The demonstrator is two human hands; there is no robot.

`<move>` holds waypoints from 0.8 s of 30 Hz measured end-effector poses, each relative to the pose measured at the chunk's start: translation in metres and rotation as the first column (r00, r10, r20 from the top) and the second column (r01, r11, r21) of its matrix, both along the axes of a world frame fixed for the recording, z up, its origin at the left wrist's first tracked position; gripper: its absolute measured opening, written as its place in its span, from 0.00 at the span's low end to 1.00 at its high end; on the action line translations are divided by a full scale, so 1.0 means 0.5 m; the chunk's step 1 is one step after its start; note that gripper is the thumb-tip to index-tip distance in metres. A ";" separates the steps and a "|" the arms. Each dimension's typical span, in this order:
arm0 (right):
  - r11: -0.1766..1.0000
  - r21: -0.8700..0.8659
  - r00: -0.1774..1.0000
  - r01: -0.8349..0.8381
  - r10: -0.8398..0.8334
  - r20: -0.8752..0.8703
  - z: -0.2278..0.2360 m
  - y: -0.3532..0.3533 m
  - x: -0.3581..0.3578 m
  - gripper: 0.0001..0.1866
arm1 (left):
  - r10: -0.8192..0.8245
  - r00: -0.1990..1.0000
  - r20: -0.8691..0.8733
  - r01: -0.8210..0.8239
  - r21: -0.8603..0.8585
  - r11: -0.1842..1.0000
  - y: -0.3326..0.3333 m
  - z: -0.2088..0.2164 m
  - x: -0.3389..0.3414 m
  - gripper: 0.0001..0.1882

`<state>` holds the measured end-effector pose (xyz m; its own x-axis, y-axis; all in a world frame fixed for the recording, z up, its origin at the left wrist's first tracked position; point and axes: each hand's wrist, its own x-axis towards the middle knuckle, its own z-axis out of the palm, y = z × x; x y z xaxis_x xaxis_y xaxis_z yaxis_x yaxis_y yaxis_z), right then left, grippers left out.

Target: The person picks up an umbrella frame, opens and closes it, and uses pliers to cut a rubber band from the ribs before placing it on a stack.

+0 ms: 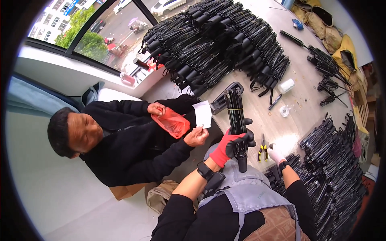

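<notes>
My left hand (233,145), in a red glove with black palm and fingers, grips a folded black umbrella frame (235,108). The frame stands nearly upright, with a yellowish band around its ribs and a dark handle below my fist. My right hand (276,154), in a whitish glove, is low over the table beside a pair of pliers (263,149) with yellow and black handles, apart from them. Its fingers look curled; glare and the angle hide what they hold, if anything. A black stand-like tool (226,97) sits at the table edge behind the umbrella frame.
A large heap of black folded umbrellas (209,44) covers the table's far side; another pile (329,168) lies right. A white roll (286,86), a marker (275,102) and loose frames (327,68) lie between. At left, a seated person (132,132) holds white paper (202,114) and a red bag (173,123).
</notes>
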<state>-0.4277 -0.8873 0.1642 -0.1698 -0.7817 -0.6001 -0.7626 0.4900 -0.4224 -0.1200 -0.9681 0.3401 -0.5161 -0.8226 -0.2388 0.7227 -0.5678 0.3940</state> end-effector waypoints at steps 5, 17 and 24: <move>0.994 0.106 0.996 0.013 -0.023 0.086 -0.010 0.062 -0.011 0.16 | -0.024 0.997 -0.071 0.025 0.006 1.000 -0.019 -0.010 -0.008 0.32; 1.000 0.006 0.987 0.028 -0.027 -0.161 -0.017 0.071 0.087 0.24 | -0.187 0.949 0.255 0.148 0.165 0.975 -0.108 0.034 -0.034 0.26; 0.973 0.115 0.980 0.200 -0.199 -0.023 -0.007 0.053 0.049 0.26 | -0.345 0.845 0.408 0.302 0.169 0.938 -0.118 0.066 0.018 0.21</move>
